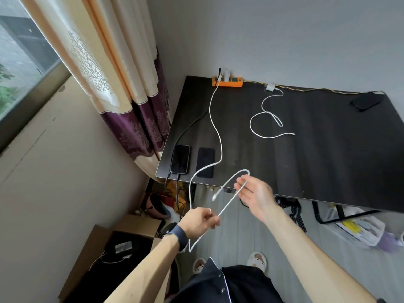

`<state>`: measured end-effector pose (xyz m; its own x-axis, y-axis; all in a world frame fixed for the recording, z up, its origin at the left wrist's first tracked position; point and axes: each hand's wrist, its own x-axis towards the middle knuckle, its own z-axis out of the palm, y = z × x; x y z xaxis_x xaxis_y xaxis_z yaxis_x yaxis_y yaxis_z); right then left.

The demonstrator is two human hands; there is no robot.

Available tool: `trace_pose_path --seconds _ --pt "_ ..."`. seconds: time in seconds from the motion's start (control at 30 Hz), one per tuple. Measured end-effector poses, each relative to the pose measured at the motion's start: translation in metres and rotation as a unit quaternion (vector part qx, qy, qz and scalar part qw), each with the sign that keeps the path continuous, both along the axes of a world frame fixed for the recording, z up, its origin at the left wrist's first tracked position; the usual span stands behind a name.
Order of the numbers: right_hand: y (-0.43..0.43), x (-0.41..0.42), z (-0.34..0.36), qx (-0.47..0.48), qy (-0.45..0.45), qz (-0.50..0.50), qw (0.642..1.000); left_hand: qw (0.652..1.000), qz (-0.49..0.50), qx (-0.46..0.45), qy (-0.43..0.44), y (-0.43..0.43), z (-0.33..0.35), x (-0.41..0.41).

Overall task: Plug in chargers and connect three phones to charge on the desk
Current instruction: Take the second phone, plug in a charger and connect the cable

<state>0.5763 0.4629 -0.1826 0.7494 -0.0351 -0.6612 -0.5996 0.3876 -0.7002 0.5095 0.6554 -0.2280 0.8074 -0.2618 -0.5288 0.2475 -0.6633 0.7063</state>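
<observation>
Your left hand [200, 221] is low in front of your body, below the near edge of the surface [317, 149]. The forearm comes up from the lower left. Its grip is closed on the white cable [221, 149]: thumb and forefinger pinch it, and the other fingers are curled under. A watch [178, 235] sits on this wrist.

Your right hand [255, 193] is higher and more to the right, just at the near edge of the surface, with the palm turned to the left. Its grip takes the same cable between the thumb and the fingertips, and the other fingers are loosely bent. Between your two hands the cable runs straight and tight. Above the right hand it makes a narrow bend, and the free plug end [214, 197] hangs in the air, touching nothing.

The other end of this cable is at the orange power strip [227, 82] by the wall. From there it crosses the surface, passes over the second phone [205, 162], drops over the edge and hangs in a loop beside your left wrist.

The first phone [180, 159] lies just beside the second one, with a black cable [194, 122] in its lower end. The third phone [367, 101] lies at the far right corner, well apart. Another white cable [270, 137] lies in loose curls in the middle.
</observation>
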Motion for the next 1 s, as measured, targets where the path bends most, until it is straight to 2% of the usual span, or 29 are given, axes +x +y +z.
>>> trace_pose_path --seconds 0.1,0.2,0.3,0.43,0.53,0.67,0.77,0.87,0.93,1.0 --pt "-0.013 0.023 0.003 0.005 0.011 -0.094 0.995 0.993 -0.038 0.099 0.046 0.019 -0.022 -0.013" --pt "-0.022 0.040 0.002 -0.055 -0.001 -0.116 0.992 0.984 -0.026 0.150 0.092 0.042 -0.044 -0.029" --pt "-0.025 0.044 0.002 -0.106 -0.028 -0.074 0.991 0.978 -0.009 0.163 0.127 0.052 -0.058 -0.040" --pt "-0.018 0.036 0.001 -0.160 -0.062 0.034 0.984 0.974 -0.016 0.154 0.166 0.052 -0.068 -0.043" --pt "-0.008 0.024 -0.005 -0.200 -0.058 0.117 0.971 0.980 0.050 0.105 0.160 0.052 -0.065 -0.030" --pt "0.004 0.009 -0.012 -0.200 -0.047 0.182 0.962 0.987 0.132 0.035 0.083 0.047 -0.040 0.010" --pt "0.009 0.001 -0.015 -0.217 -0.053 0.216 0.951 0.973 0.214 -0.082 0.027 0.031 -0.012 0.042" --pt "0.011 -0.004 -0.018 -0.229 -0.064 0.247 0.939 0.950 0.256 -0.178 0.010 0.010 0.016 0.062" --pt "0.009 -0.006 -0.020 -0.235 -0.065 0.270 0.931 0.941 0.265 -0.210 0.000 -0.002 0.023 0.072" --pt "0.009 -0.004 -0.022 -0.244 -0.067 0.293 0.922 0.940 0.272 -0.203 -0.015 -0.008 0.018 0.078"
